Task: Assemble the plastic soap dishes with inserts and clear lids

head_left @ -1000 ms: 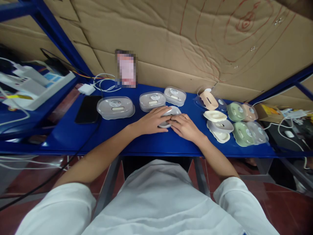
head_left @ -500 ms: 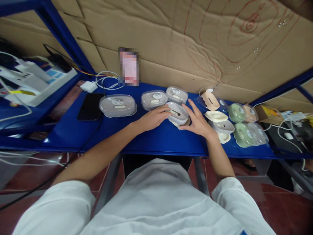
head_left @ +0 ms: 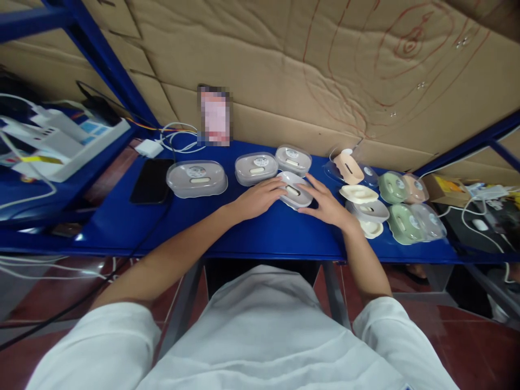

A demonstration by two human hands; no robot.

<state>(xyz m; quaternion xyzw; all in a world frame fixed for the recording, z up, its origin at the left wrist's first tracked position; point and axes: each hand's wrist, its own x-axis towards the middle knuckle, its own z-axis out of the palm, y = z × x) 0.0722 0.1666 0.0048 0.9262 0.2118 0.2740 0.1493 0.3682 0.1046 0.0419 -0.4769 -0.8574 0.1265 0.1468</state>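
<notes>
On the blue table, a grey oval box (head_left: 297, 198) with a slot in its top lies between my two hands. My left hand (head_left: 262, 197) presses its fingers together on the left side and top of the box. At the other side, my right hand (head_left: 323, 201) grips the right edge, thumb near the front and fingers at the back. A pale rim shows under the box. Just behind stand two grey oval boxes with clear covers, one at the back (head_left: 293, 160) and one to the left (head_left: 257, 169).
Farther left are another covered grey box (head_left: 197, 180) and a black phone (head_left: 151, 181). To the right lie cream oval pieces (head_left: 358, 193), a grey slotted piece (head_left: 371, 211), a peach box (head_left: 348, 168) and green boxes (head_left: 404, 225). A cardboard wall (head_left: 260, 81) stands behind.
The grey box has settled lower and straighter, covering most of the cream piece that showed beneath it. My right fingers have drawn in closer around it.
</notes>
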